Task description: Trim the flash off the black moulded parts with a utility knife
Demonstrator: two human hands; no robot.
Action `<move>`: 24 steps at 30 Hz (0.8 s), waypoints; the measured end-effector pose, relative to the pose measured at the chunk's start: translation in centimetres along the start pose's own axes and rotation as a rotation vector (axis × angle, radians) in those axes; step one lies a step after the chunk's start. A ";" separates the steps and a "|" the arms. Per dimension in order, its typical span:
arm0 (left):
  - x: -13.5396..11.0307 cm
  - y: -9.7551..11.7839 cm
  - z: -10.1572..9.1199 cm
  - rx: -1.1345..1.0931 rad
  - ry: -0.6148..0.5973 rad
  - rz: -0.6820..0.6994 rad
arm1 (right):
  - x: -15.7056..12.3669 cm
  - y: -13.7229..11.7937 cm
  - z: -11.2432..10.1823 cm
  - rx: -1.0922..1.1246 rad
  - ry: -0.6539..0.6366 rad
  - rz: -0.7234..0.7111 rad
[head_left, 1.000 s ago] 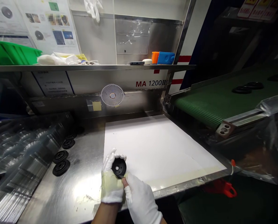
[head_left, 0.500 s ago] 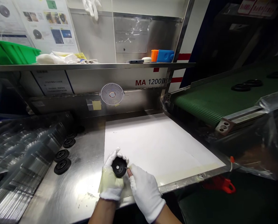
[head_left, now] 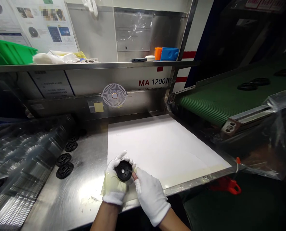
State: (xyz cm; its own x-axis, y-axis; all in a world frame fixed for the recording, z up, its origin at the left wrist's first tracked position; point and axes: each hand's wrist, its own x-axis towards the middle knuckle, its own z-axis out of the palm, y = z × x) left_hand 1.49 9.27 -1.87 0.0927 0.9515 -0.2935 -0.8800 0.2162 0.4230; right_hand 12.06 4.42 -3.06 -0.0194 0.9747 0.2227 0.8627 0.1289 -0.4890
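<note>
My left hand (head_left: 114,183), in a white glove with a pale yellow cover over the palm and wrist, is closed around a black round wheel-like part (head_left: 123,171). The part is tilted with its face toward me, a pale hole at its centre. At its right edge, my white-gloved right hand (head_left: 149,194) is closed in a pinch, the thumb tip bare. A thin, blade-like tool (head_left: 131,171) shows between those fingers and the part's rim; most of it is hidden. Several similar black parts (head_left: 64,170) lie on the metal table to the left.
Clear plastic trays (head_left: 25,160) are stacked at the left. A white sheet (head_left: 157,144) covers the table's middle and right. A green conveyor belt (head_left: 212,102) carrying black parts stands at the right. A shelf (head_left: 123,65) crosses behind, above a round fan (head_left: 114,95).
Both hands and the black part have shifted slightly up and right in view. The right fingers remain at the part's right edge. The camera view has tilted a little.
</note>
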 end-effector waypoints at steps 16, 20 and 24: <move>-0.2 0.2 0.0 -0.022 0.019 0.025 | -0.4 -0.5 0.1 0.015 0.011 0.003; -0.2 -0.4 0.2 -0.021 0.046 0.177 | -0.7 -1.0 0.2 0.005 0.008 0.004; -0.3 -0.8 0.5 0.015 0.074 0.327 | -1.1 -2.3 0.3 -0.009 -0.034 0.006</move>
State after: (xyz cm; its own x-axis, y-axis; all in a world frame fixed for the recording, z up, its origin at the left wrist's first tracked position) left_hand 2.42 8.90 -1.72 -0.2286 0.9525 -0.2015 -0.8505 -0.0947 0.5173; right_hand 9.94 3.09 -2.44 -0.0315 0.9811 0.1909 0.8676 0.1217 -0.4822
